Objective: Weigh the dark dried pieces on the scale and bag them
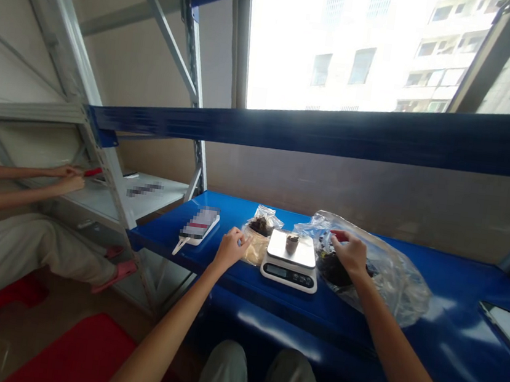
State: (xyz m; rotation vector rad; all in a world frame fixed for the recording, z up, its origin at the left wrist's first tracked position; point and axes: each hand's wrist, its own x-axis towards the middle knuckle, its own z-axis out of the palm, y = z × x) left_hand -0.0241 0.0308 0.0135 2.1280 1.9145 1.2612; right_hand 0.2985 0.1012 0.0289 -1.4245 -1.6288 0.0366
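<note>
1 clear bag [392,282], long axis along the shelf [457,284], under right hand [349,255]

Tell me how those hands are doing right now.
Right hand on large clear plastic bag. Left hand beside smaller bag. Digital scale between them, small dark cup on it.

Our right hand [348,253] rests on a large clear plastic bag [403,290] of dark material. Our left hand [232,249] sits just beside a small bag [252,246]. Between them on the blue metal shelf [452,289] stands a digital scale [290,263], a small dark cup [292,243] on its platform.
</note>
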